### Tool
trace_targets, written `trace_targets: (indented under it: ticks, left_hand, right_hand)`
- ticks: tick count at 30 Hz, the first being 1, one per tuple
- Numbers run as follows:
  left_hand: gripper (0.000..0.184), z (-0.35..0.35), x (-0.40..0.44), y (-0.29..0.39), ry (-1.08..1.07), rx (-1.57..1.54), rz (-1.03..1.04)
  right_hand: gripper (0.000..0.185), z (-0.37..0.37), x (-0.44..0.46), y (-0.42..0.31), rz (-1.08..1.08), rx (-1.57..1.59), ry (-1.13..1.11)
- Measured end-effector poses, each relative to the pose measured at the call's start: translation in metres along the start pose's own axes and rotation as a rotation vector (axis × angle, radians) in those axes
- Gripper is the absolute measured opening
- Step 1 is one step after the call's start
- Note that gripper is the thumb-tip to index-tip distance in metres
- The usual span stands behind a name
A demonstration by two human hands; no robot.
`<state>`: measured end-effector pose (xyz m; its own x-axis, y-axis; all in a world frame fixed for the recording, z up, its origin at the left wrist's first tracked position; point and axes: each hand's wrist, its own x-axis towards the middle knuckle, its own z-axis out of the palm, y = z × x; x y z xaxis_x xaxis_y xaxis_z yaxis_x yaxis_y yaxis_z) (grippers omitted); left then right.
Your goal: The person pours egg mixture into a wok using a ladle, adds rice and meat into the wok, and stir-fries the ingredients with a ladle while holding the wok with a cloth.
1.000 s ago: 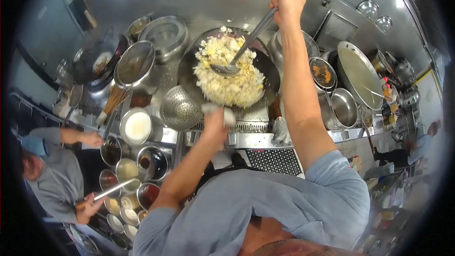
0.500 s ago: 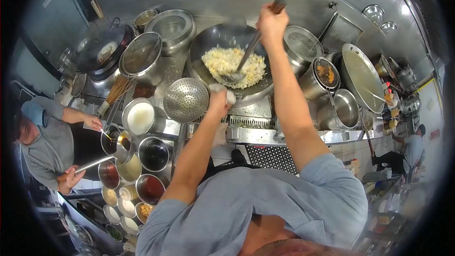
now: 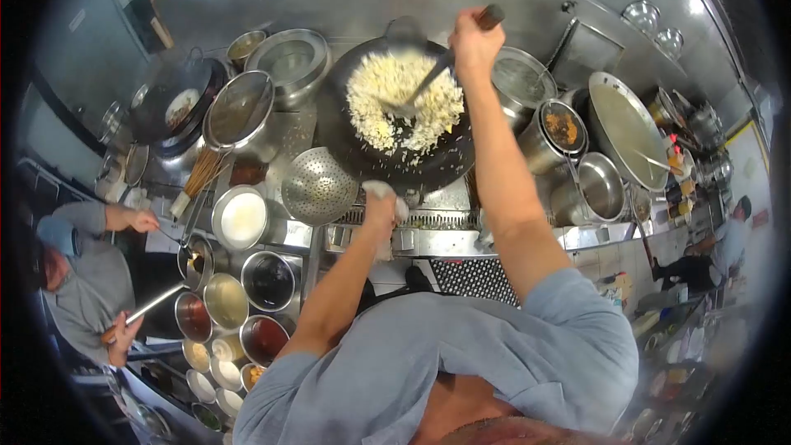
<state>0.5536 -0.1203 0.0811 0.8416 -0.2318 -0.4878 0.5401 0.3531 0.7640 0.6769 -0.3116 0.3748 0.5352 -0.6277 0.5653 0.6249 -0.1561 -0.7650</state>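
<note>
A dark wok (image 3: 338, 128) sits tilted over the stove, with fried rice (image 3: 387, 82) and yellow bits of egg spread inside. My right hand (image 3: 476, 48) is closed around the wooden-ended handle of a long ladle (image 3: 433, 76), whose head lies in the rice. My left hand (image 3: 381, 213) grips a pale folded cloth (image 3: 379, 189) at the wok's near edge; the cloth hides the part of the wok beneath it. Just left of that hand, a perforated strainer (image 3: 320, 187) rests on the stove top.
Several pots of sauce, including a white one (image 3: 244, 218), stand at left. There a co-worker's hand (image 3: 124, 334) holds a ladle handle (image 3: 156, 303). A wide pan of liquid (image 3: 622, 124) and a steel pot (image 3: 600, 185) are at right.
The wok has tipped toward me and its rice is shaken loose and spread. My left hand has dropped slightly with the cloth. The co-worker's hands at left have shifted.
</note>
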Motion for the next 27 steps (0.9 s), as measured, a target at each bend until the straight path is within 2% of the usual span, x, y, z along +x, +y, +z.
trace_targets:
  ticks: [1, 2, 5, 6, 7, 9, 10, 11, 12, 13, 14, 15, 16, 18, 19, 20, 21, 24, 26, 27]
  left_hand:
    - [0.03, -0.007, -0.008, -0.01, 0.025, 0.043, -0.081]
    - [0.03, 0.001, -0.002, -0.006, 0.013, 0.045, -0.079]
    - [0.039, 0.015, 0.023, 0.023, 0.136, -0.148, 0.197]
    - [0.031, 0.021, 0.039, 0.036, 0.204, -0.062, 0.199]
    - [0.031, 0.026, 0.045, 0.048, 0.211, -0.066, 0.196]
    - [0.022, 0.037, 0.045, 0.077, 0.242, 0.145, 0.153]
    - [0.019, 0.04, 0.046, 0.085, 0.255, 0.252, 0.132]
    - [0.027, 0.033, 0.049, 0.084, 0.23, 0.355, 0.146]
    - [0.027, 0.026, 0.051, 0.08, 0.229, 0.365, 0.13]
    - [0.032, 0.023, 0.056, 0.08, 0.177, 0.381, 0.064]
    - [0.037, 0.025, 0.062, 0.085, 0.127, 0.387, 0.012]
    - [0.037, 0.028, 0.063, 0.084, 0.132, 0.381, 0.015]
    - [0.04, 0.027, 0.058, 0.08, 0.174, 0.377, 0.043]
    - [0.044, 0.032, 0.062, 0.085, 0.223, 0.373, 0.092]
    - [0.045, 0.033, 0.061, 0.084, 0.229, 0.385, 0.073]
    - [0.047, 0.03, 0.059, 0.08, 0.233, 0.403, 0.046]
    - [0.05, 0.023, 0.068, 0.074, 0.143, 0.372, 0.053]
    - [0.053, 0.012, 0.083, 0.064, 0.078, 0.348, 0.024]
    - [0.053, 0.021, 0.068, 0.073, 0.109, 0.35, 0.057]
    - [0.053, 0.025, 0.06, 0.079, 0.139, 0.355, 0.048]
  right_hand:
    - [0.003, -0.006, 0.005, -0.011, 0.049, 0.124, 0.043]
    - [0.003, -0.008, 0.02, -0.023, 0.038, 0.12, 0.047]
    - [0.004, -0.005, 0.056, -0.061, 0.041, 0.179, 0.055]
    - [0.005, -0.002, 0.061, -0.073, 0.028, 0.211, 0.015]
    - [0.004, -0.001, 0.063, -0.083, -0.02, 0.239, -0.008]
    - [0.004, -0.006, 0.057, -0.087, -0.099, 0.329, -0.043]
    - [0.005, -0.005, 0.051, -0.072, -0.113, 0.242, 0.025]
    - [0.005, -0.006, 0.04, -0.042, -0.123, 0.149, 0.098]
    - [0.004, -0.01, 0.031, 0.012, -0.032, 0.128, 0.142]
    - [0.001, -0.013, 0.004, 0.047, 0.086, -0.016, 0.089]
    - [0.003, -0.021, -0.01, 0.069, 0.144, 0.067, 0.0]
    - [0.004, -0.022, -0.025, 0.06, 0.126, 0.077, -0.073]
    - [0.005, -0.021, -0.043, 0.041, 0.205, 0.075, -0.164]
    - [0.012, -0.019, -0.072, 0.058, -0.093, -0.024, -0.178]
    - [0.013, -0.015, -0.064, 0.087, -0.061, -0.111, 0.0]
    - [0.014, -0.007, -0.047, 0.105, 0.037, 0.145, 0.112]
    - [0.011, 0.003, -0.03, 0.087, 0.112, 0.267, 0.144]
    - [0.006, 0.018, 0.016, 0.052, 0.214, 0.138, 0.069]
    - [0.003, 0.031, -0.008, 0.001, 0.289, 0.092, -0.159]
    - [0.003, 0.028, -0.028, 0.005, 0.152, 0.056, -0.209]
